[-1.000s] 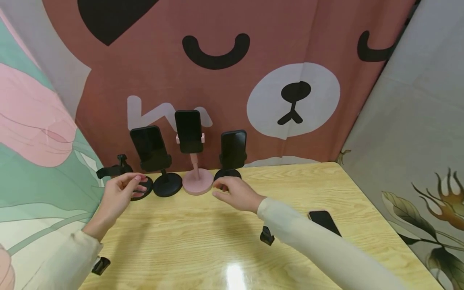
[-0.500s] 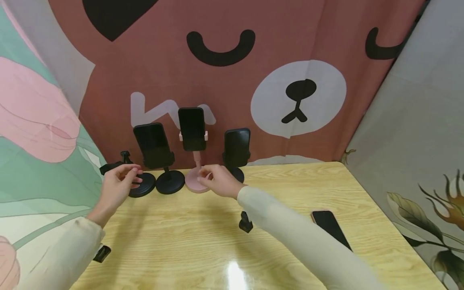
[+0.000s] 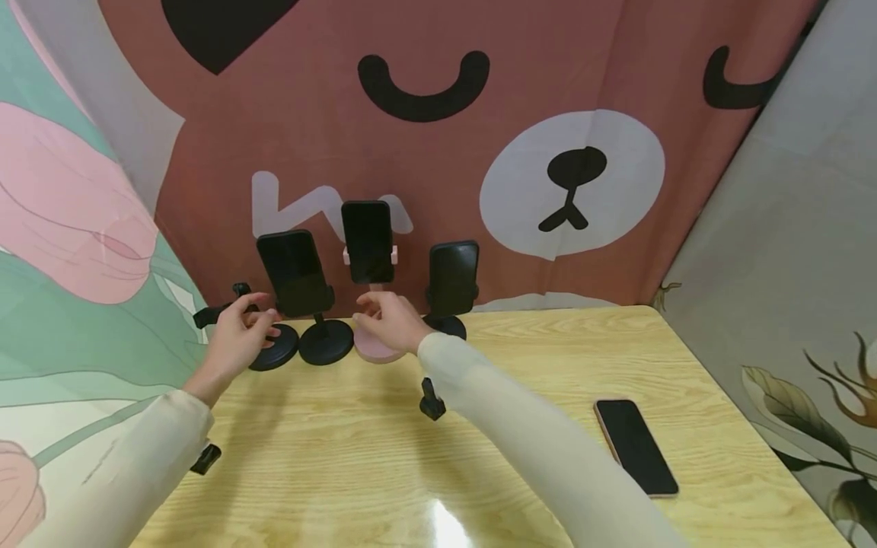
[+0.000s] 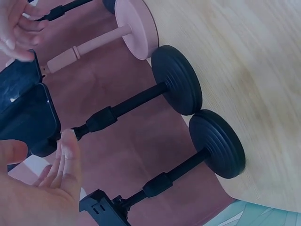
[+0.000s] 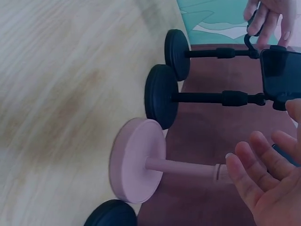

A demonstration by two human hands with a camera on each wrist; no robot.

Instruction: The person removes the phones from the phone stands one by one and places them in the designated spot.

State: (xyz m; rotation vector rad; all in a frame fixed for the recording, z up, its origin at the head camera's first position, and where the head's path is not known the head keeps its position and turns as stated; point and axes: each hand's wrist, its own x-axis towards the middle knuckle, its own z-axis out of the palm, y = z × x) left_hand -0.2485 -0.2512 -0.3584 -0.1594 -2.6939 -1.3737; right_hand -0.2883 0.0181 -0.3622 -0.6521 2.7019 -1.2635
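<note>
Four black and pink phone stands form a row along the table's back edge. My left hand (image 3: 236, 332) hovers in front of the leftmost black stand (image 3: 279, 350), whose holder carries no phone, and its fingers are loosely bent around nothing. Beside that, a black stand (image 4: 176, 80) bears a dark phone (image 3: 294, 272). My right hand (image 3: 395, 321), fingers relaxed with nothing in them, overlaps the stem of the pink stand (image 5: 138, 160), which bears another phone (image 3: 368, 242). To its right, a black stand (image 3: 448, 327) supports a phone (image 3: 454, 275).
A phone with a pink edge (image 3: 636, 447) lies flat on the right of the wooden table (image 3: 534, 365). Behind hangs a brown cloth with a bear face (image 3: 425, 167). Patterned cloths border the left and right sides. Black wrist mounts (image 3: 432, 399) hang under both sleeves.
My right hand has moved left, from in front of the right black stand to the pink one. My left hand has shifted slightly up, its fingers spreading a little. The view has tilted slightly.
</note>
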